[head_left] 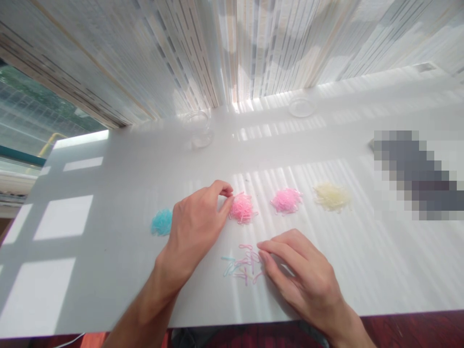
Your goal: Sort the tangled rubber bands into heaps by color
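Note:
My left hand reaches over the white table, thumb and forefinger pinched together at the left edge of a salmon-pink pile of small rubber bands. Whether a band sits in the pinch is too small to tell. My right hand lies low on the table, fingers stretched out and close together, fingertips touching a loose scatter of pink and light blue bands. A blue pile lies just left of my left hand. A brighter pink pile and a pale yellow pile lie further right.
A clear glass jar stands at the back of the table, with a clear round lid or dish to its right. A blurred-out patch covers the right side. Vertical blinds hang behind, and the table's front edge runs near my wrists.

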Available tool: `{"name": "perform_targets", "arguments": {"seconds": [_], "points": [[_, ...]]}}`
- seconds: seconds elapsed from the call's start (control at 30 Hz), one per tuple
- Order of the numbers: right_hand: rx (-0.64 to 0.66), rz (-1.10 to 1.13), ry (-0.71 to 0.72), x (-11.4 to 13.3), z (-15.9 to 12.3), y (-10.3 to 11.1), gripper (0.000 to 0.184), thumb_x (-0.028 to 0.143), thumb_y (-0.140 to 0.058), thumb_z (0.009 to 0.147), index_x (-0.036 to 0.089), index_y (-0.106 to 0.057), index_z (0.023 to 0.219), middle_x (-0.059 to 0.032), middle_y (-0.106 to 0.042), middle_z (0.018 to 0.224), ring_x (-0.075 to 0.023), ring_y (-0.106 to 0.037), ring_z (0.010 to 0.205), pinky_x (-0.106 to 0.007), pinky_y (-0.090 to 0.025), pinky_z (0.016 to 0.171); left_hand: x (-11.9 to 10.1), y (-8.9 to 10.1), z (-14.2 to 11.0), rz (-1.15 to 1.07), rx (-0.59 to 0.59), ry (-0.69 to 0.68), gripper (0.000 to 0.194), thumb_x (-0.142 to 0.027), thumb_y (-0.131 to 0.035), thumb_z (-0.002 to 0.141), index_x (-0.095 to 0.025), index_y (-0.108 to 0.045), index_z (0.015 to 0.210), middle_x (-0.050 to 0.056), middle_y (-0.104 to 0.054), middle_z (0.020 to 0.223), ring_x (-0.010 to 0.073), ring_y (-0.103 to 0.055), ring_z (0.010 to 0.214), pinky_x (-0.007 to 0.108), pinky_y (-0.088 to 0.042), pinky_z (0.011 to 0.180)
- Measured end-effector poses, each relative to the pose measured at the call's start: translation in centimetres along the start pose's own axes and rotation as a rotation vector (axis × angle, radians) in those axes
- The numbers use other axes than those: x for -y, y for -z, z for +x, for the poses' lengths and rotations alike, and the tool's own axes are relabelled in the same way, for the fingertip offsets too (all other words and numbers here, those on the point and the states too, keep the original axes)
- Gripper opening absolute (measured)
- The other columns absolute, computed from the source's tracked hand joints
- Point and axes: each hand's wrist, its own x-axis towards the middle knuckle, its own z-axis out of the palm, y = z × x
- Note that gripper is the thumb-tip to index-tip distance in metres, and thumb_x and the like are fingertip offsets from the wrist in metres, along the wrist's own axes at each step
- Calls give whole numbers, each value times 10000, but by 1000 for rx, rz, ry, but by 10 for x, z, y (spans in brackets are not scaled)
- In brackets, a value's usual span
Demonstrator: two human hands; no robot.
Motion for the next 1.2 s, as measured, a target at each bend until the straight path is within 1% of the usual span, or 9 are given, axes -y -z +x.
{"name": "perform_targets", "arguments": {"seconds": [0.2,0.33,0.4,0.47,0.57,0.73,0.87,1.07,1.2], "points": [[16,-2,-10,-1,-2,0,130,69,-624,975,168,-690,1026,-43,-697,834,-165,-628,756,-316,-549,653,1,8,-7,-6,-38,-1,71,-238,-679,918,-266,-721,968,-49,-716,708,154,-644,563,250,-356,490],[24,-5,-24,-2,-4,0,132,68,-628,974,162,-680,1050,-48,-689,864,-165,-627,787,-316,-548,678,5,17,-33,-110,-62,-32,94,-222,-631,955,-262,-711,981,-50,-729,760,142,-646,593,251,-420,545],[28,-15,-27,-2,-5,-1,133,72,-630,975,163,-675,1061,-46,-685,872,-164,-624,797,-317,-546,692,8,17,-52,-182,-30,-104,129,-232,-581,994,-260,-703,1025,-44,-744,824,128,-628,590,250,-455,581],[39,-33,-33,-3,-5,-2,132,76,-624,979,166,-670,1064,-45,-682,880,-166,-626,808,-321,-547,706,11,12,-68,-237,53,-180,169,-215,-533,1022,-261,-690,1062,-39,-751,903,116,-612,591,247,-469,598],[66,-71,-45,-4,-5,-5,115,95,-614,989,169,-671,1055,-49,-680,894,-174,-631,827,-334,-551,729,14,1,-82,-251,133,-210,175,-222,-524,1039,-264,-682,1104,-23,-733,991,118,-634,639,253,-481,610],[73,-104,-44,-4,-3,-8,103,104,-609,992,167,-674,1041,-52,-678,897,-179,-635,833,-340,-553,742,9,-12,-81,-229,100,-245,154,-221,-550,1034,-260,-696,1064,-17,-705,959,140,-671,720,259,-465,601],[74,-115,-46,-4,-2,-8,95,112,-608,995,166,-677,1031,-50,-681,894,-179,-636,831,-337,-551,742,7,-15,-77,-243,84,-278,170,-210,-521,1046,-244,-682,1004,-19,-685,919,143,-662,702,267,-463,594],[76,-118,-34,-5,-3,-8,87,132,-613,996,167,-678,1043,-61,-689,902,-190,-640,835,-347,-557,738,10,-17,-80,-292,106,-301,160,-179,-460,1058,-212,-613,1027,8,-652,951,164,-675,744,292,-495,618],[100,-70,24,-4,-4,-7,89,169,-644,990,165,-683,1070,-64,-696,894,-189,-643,816,-338,-565,714,9,-19,-83,-394,28,-320,123,-143,-473,1050,-202,-582,1055,21,-666,983,153,-675,798,275,-513,678]]}}
